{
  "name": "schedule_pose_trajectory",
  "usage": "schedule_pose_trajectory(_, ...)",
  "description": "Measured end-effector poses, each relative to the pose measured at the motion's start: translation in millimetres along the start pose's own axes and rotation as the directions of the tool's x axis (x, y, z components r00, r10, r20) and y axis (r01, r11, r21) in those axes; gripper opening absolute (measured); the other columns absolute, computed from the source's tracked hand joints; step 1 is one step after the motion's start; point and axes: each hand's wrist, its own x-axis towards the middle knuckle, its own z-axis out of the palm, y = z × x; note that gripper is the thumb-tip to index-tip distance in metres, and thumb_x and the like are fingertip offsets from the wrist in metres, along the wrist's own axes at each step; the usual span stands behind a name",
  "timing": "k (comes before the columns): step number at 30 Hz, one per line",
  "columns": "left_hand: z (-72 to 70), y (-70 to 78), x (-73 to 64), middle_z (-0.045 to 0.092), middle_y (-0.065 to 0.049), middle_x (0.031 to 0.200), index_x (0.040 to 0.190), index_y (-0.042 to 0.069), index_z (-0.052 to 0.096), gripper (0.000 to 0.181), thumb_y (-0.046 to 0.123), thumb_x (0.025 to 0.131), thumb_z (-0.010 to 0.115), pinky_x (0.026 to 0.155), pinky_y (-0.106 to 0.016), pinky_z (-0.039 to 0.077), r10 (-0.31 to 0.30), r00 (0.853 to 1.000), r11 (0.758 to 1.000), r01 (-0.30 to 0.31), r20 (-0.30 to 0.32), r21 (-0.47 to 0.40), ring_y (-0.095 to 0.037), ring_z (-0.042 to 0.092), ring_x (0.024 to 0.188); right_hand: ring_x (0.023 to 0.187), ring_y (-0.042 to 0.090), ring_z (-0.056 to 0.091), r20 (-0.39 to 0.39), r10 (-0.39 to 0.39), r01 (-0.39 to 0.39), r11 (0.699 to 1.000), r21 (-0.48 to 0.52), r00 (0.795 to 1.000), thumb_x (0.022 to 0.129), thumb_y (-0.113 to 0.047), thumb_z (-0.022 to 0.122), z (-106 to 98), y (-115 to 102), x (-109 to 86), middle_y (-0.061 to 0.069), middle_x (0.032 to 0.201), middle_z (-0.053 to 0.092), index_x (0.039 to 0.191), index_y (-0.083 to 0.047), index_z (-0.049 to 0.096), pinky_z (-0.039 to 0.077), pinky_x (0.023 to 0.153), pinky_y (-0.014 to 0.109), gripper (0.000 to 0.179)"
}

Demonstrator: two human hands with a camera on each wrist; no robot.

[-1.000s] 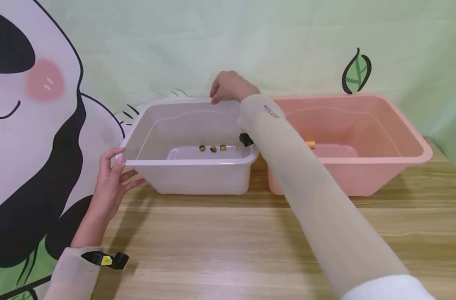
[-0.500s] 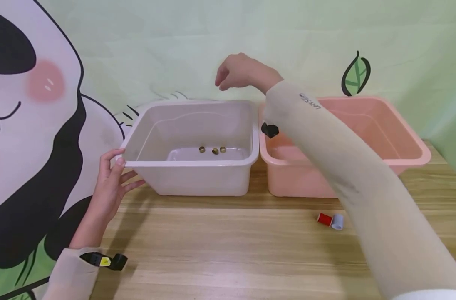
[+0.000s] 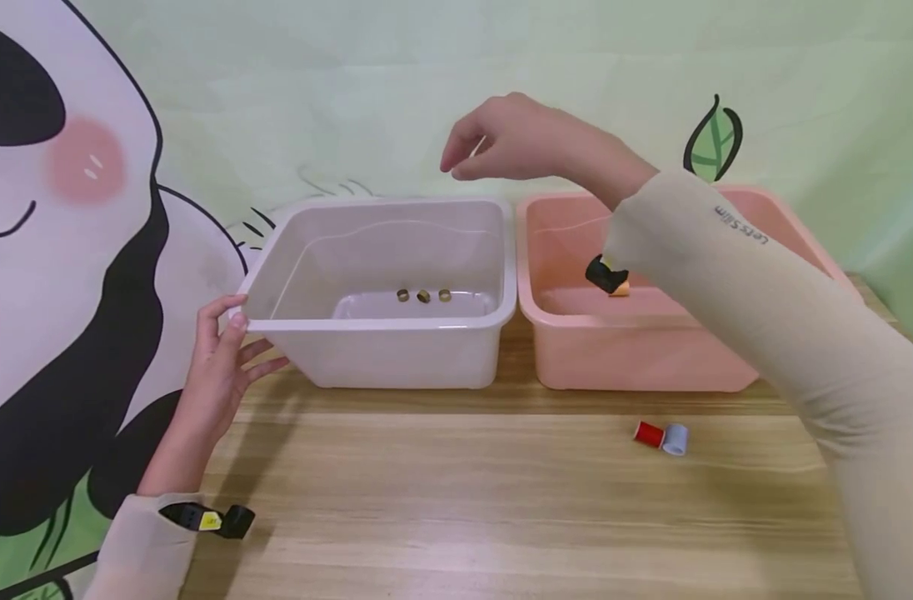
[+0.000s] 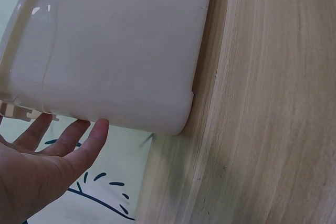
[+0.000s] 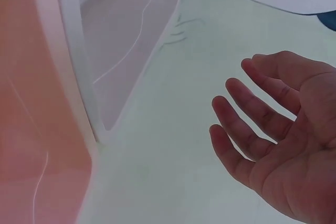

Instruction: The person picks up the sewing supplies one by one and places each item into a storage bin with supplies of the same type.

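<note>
At the left end of a whitish plastic tub (image 3: 374, 358), my left hand (image 3: 220, 367) grips the corner of the rim, thumb on top. In the left wrist view its other fingers (image 4: 94, 139) lie along the tub's outer wall. My right hand (image 3: 512, 137) is raised above the tub's back right corner, fingers loosely bent. The right wrist view shows its palm holding nothing. Inside the whitish tub lie a few small gold rings (image 3: 445, 295). A pink tub (image 3: 636, 358) stands to the right, with an orange cylinder (image 3: 619, 289) inside, partly hidden by the wrist camera.
On the wooden table (image 3: 426, 483), in front of the pink tub, a red thread spool (image 3: 649, 434) and a light blue spool (image 3: 676, 439) lie side by side. Behind the tubs hangs a pale green backdrop (image 3: 336, 100) with a panda print.
My right hand has risen from the whitish tub's back rim and shifted right. The red and light blue spools have come into view from behind the forearm. My left hand stays on the rim.
</note>
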Motion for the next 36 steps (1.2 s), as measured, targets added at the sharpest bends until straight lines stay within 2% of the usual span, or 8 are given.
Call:
schedule_pose_trajectory(8, -2.7, 1.0, 0.0, 0.026, -0.008, 0.146, 0.14, 0.028, 0.024, 0.042, 0.028, 0.102, 0.041, 0.078, -0.04, 0.056, -0.002, 1.0, 1.0, 0.002, -0.003, -0.007, -0.017, 0.062, 0.105, 0.103, 0.009, 0.056, -0.011, -0.027, 0.028, 0.995, 0.092, 1.0, 0.094, -0.03, 0.054, 6.4, -8.9, -27.2, -0.01, 0.108, 0.065, 0.112, -0.027, 0.064, 0.047, 0.088, 0.03, 0.021)
schedule_pose_trajectory(14, -1.7, 0.3, -0.3, 0.026, -0.008, 0.146, 0.14, 0.028, 0.024, 0.042, 0.028, 0.102, 0.041, 0.077, -0.04, 0.057, -0.004, 1.0, 1.0, 0.004, -0.008, -0.01, -0.017, 0.063, 0.104, 0.102, 0.011, 0.058, -0.012, -0.072, 0.073, 0.991, 0.112, 0.997, 0.094, -0.027, 0.056, 13.6, -11.0, -36.3, -0.008, 0.104, 0.066, 0.112, -0.027, 0.064, 0.049, 0.088, 0.031, 0.019)
schedule_pose_trajectory(23, -0.9, -0.3, -0.1, 0.026, -0.007, 0.145, 0.14, 0.028, 0.023, 0.043, 0.029, 0.101, 0.041, 0.078, -0.039, 0.056, -0.003, 1.0, 1.0, 0.003, -0.012, -0.005, -0.017, 0.062, 0.106, 0.1, 0.005, 0.058, -0.062, -0.109, 0.117, 0.982, 0.148, 0.992, 0.095, -0.032, 0.055, 20.5, -10.2, -52.0, -0.016, 0.107, 0.062, 0.109, -0.032, 0.063, 0.048, 0.093, 0.031, 0.016)
schedule_pose_trajectory(29, -6.3, -3.3, -0.7, 0.026, -0.009, 0.146, 0.142, 0.028, 0.022, 0.042, 0.026, 0.103, 0.038, 0.079, -0.038, 0.056, 0.022, 1.0, 0.999, -0.022, 0.019, -0.025, -0.017, 0.062, 0.107, 0.097, 0.004, 0.059, -0.088, -0.113, 0.125, 0.982, 0.144, 0.99, 0.095, -0.028, 0.056, 24.8, -10.6, -55.5, -0.015, 0.105, 0.063, 0.109, -0.029, 0.064, 0.05, 0.09, 0.027, 0.016)
schedule_pose_trajectory(36, -10.4, -5.9, -1.4, 0.029, -0.012, 0.147, 0.141, 0.031, 0.022, 0.054, 0.014, 0.098, 0.05, 0.081, -0.037, 0.055, -0.009, 1.0, 1.0, 0.01, 0.016, -0.027, -0.017, 0.059, 0.109, 0.101, 0.003, 0.057, -0.101, -0.108, 0.124, 0.978, 0.167, 0.989, 0.095, -0.029, 0.057, 29.2, -9.4, -65.9, -0.017, 0.108, 0.062, 0.11, -0.028, 0.065, 0.049, 0.09, 0.027, 0.018)
